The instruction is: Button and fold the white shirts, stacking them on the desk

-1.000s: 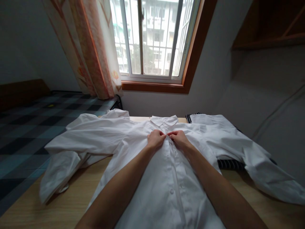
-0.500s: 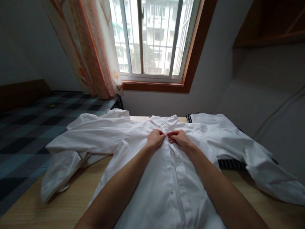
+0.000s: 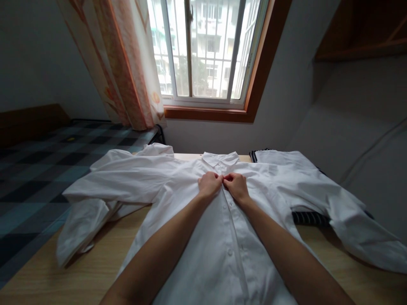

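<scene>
A white button-up shirt [image 3: 197, 241] lies face up with its collar [image 3: 220, 159] at the far end and both sleeves spread out sideways. My left hand [image 3: 210, 183] pinches the front edge of the shirt just below the collar. Right beside it, my right hand [image 3: 235, 185] pinches the other side of the front opening, its fingertips meeting those of the left. Whatever button is between the fingertips is hidden. Lower down, the placket hangs slightly parted, with a button [image 3: 229, 252] showing on its left side.
The shirt rests on a light wooden table [image 3: 104, 271]. Dark striped fabric [image 3: 310, 218] lies under the right sleeve. To the left is a bed with a checked cover [image 3: 41, 169]. A curtain [image 3: 127, 67] hangs beside the window [image 3: 206, 55] at the back.
My right hand has turned and its fingers have curled in more tightly against the left fingertips. The left hand has barely shifted, and the shirt lies as before.
</scene>
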